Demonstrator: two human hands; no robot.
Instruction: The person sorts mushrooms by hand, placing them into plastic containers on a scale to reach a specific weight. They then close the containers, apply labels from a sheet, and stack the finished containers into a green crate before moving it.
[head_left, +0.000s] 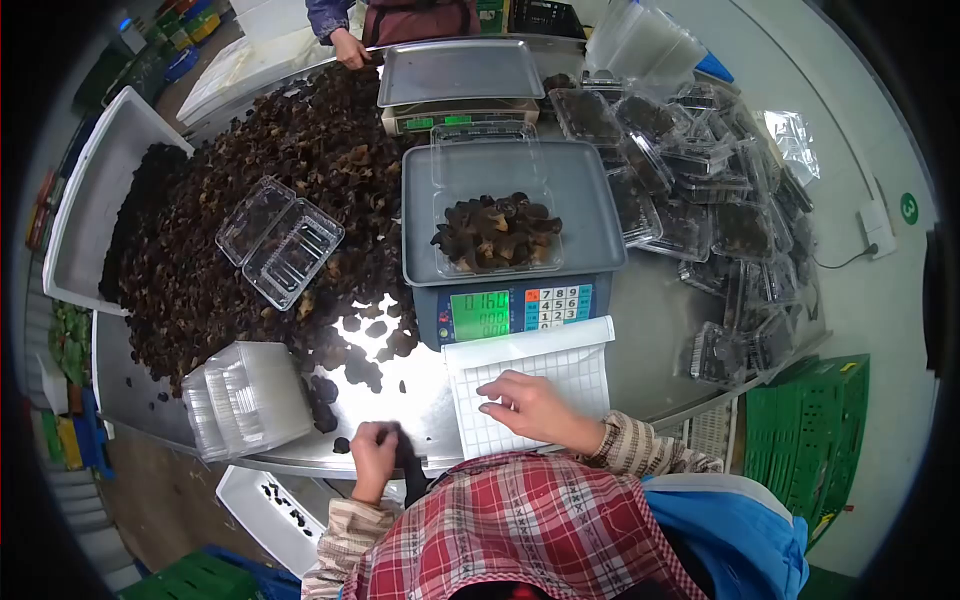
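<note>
Near the table's front edge my left hand (374, 455) is closed, fingers curled together; what it holds, if anything, is hidden. Small dark mushroom bits lie beside it. My right hand (535, 408) hovers over or rests on a white sheet with a grid of labels (585, 375), fingers apart and nothing in them. Behind the sheet stands a digital scale (415, 200), its green display reading about 0.160. On its tray, an open clear plastic clamshell box (440, 262) holds a heap of dark brown wood ear mushrooms (497, 232).
A large pile of mushrooms (250, 150) spreads on the left, with an open empty clamshell (292, 252) on it. Stacked clear boxes (255, 395) stand front left. Filled boxes (735, 225) crowd the right. Opposite, a co-worker's hand (350, 48) is near a second scale (460, 72).
</note>
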